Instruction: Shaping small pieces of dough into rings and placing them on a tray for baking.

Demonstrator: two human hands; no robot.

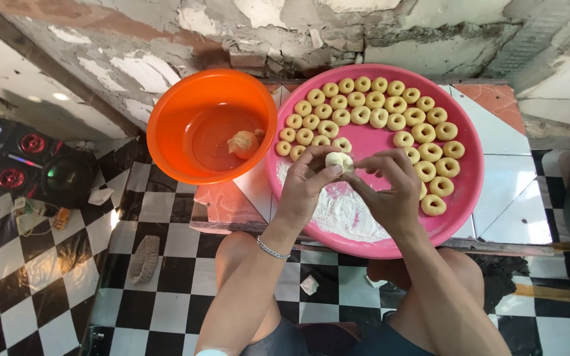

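Dough piece (338, 161): pale, small, roundish | pinched between fingertips of left hand (308, 184) and right hand (385, 188), both closed on it | held above floured pink tray (464, 198), just beside rows of dough rings (390, 122).

One pink tray (470, 178), one orange bowl (186, 125), roughly thirty-five dough rings (423, 132), two hands (348, 181)
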